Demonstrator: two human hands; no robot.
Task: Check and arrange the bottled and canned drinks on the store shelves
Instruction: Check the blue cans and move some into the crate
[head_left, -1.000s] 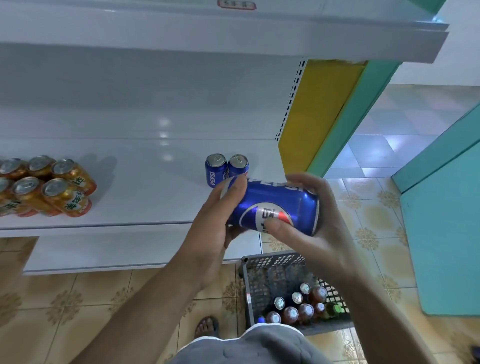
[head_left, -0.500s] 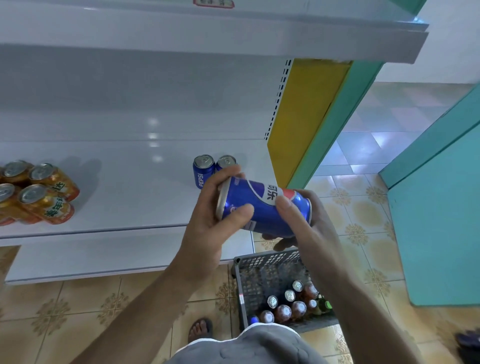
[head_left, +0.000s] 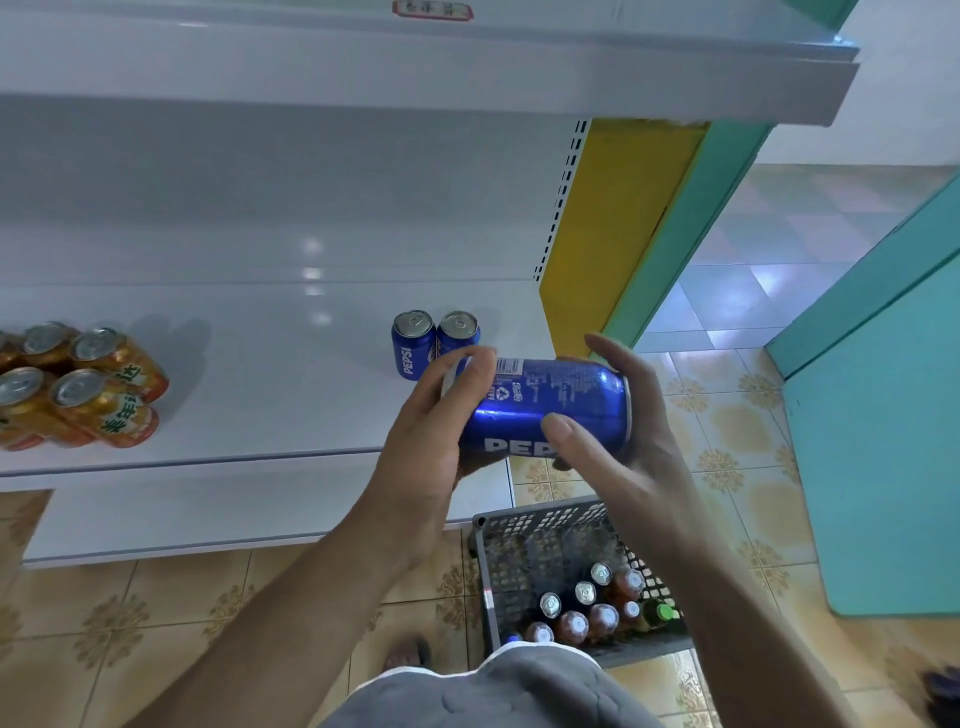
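Shelving of white painted metal (head_left: 260, 395) fills the left and centre of the head view, with an upper white shelf (head_left: 415, 73) overhanging the lower one. Patterned beige floor tiles (head_left: 727, 426) lie beneath and to the right. A yellow and green upright side panel (head_left: 618, 234) closes the shelving at its right end. A grey perforated plastic basket (head_left: 524, 551) stands on the floor below the hands, holding brown capped bottles and silver-topped cans (head_left: 587, 618) in its near corner. A cluster of orange drink cans (head_left: 93, 400) stands at the shelf's left edge. The left hand (head_left: 431, 452) curls its fingers around the top end of a blue Pepsi aluminium can (head_left: 561, 405); the right hand (head_left: 628, 452) grips the base end, thumb laid across the body. The can lies on its side between both hands, above the shelf's front right corner, printed text facing up. Two smaller-looking upright blue Pepsi cans (head_left: 415, 345) stand touching on the shelf just behind it.
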